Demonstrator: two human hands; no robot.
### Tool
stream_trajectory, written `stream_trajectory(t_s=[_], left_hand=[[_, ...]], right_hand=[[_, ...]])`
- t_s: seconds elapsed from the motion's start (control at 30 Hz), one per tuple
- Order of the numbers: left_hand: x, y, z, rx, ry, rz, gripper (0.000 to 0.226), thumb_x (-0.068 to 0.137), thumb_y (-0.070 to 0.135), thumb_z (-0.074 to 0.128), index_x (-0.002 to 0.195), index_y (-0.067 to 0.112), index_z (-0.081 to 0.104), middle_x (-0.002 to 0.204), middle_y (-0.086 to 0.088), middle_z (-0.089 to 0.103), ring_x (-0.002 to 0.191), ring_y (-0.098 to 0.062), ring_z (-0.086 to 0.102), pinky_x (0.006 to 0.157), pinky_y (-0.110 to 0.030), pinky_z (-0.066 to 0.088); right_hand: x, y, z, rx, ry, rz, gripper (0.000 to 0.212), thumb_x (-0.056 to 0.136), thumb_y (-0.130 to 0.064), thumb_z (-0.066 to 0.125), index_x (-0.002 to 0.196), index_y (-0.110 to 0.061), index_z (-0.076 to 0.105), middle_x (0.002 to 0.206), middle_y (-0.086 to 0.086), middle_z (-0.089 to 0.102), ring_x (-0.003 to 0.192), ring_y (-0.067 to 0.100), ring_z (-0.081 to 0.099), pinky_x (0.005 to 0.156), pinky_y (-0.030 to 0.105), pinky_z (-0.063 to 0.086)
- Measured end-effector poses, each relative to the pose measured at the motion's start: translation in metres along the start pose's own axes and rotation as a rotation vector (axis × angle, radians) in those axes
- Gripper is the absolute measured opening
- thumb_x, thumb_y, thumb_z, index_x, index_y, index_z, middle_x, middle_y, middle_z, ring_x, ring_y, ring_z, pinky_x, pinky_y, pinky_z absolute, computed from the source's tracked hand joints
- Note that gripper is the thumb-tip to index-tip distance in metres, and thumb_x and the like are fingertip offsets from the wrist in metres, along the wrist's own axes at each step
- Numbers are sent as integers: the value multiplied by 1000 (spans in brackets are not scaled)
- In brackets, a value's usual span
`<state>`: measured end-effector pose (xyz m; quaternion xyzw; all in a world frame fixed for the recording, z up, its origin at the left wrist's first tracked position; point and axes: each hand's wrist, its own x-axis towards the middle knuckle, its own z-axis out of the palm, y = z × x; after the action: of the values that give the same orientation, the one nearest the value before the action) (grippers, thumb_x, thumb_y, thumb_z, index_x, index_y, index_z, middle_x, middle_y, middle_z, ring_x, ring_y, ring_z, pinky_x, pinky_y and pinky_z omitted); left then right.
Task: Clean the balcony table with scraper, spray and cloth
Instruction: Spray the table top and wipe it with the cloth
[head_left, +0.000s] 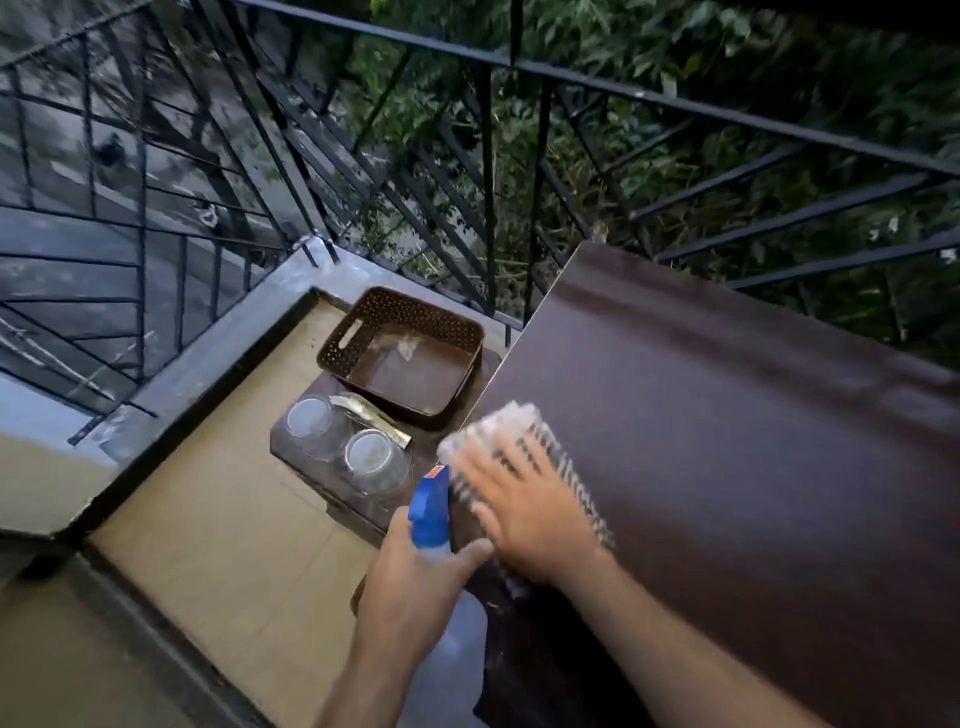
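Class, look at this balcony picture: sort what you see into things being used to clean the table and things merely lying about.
In use:
- table
- cloth under the right hand
- spray bottle held in the left hand

Lying about:
- brown basket
- two glass jars
- flat metal strip beside them, possibly the scraper

The left hand (415, 577) is curled closed in a grip, while the right hand (524, 509) lies flat, fingers (498, 457) spread.

You are looking down at a balcony in dim light: tan floor tiles (218, 525), a grey ledge (208, 358), black iron railing (488, 171), and green foliage (675, 78) showing beyond it.
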<state>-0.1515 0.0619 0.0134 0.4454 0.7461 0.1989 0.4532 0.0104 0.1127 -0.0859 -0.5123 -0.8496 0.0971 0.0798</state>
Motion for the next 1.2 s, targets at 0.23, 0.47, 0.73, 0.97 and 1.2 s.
stream_trajectory(t_s=[0.23, 0.47, 0.73, 0.97, 1.2], left_hand=[[-11, -12, -1, 36, 4, 66, 54, 55, 70, 66, 101, 46, 53, 93, 16, 70, 96, -16, 68, 91, -45, 53], [-25, -28, -3, 32, 10, 100, 51, 65, 74, 55, 90, 30, 58, 73, 5, 72, 77, -13, 70, 78, -41, 56], [-67, -69, -9, 56, -16, 52, 31, 84, 58, 65, 96, 30, 60, 75, 5, 72, 75, -2, 68, 66, -23, 45], [-98, -98, -12, -46, 22, -68, 33, 73, 60, 75, 91, 35, 64, 70, 10, 74, 69, -4, 71, 69, -28, 52], [-109, -111, -10, -59, 34, -72, 61, 58, 87, 52, 96, 41, 56, 82, 24, 71, 72, -3, 71, 74, -30, 53]], right_hand=[[-11, 50, -28, 63, 132, 333, 41, 96, -38, 50, 134, -24, 52, 136, 8, 57, 128, 34, 48, 115, 50, 25], [4, 89, -29, -71, 111, 549, 61, 95, -46, 33, 151, -24, 40, 158, 2, 39, 146, 35, 28, 124, 48, 8], [-85, 14, -19, -97, -36, 331, 60, 101, -48, 31, 156, -24, 26, 162, -2, 29, 152, 31, 18, 122, 51, 13], [-135, -32, -6, -81, -136, -29, 54, 101, -46, 38, 153, -29, 37, 158, -7, 37, 149, 28, 28, 118, 50, 19], [-17, 13, -8, -38, -38, 341, 58, 103, -49, 23, 157, -29, 21, 165, 2, 20, 153, 28, 12, 125, 48, 3]])
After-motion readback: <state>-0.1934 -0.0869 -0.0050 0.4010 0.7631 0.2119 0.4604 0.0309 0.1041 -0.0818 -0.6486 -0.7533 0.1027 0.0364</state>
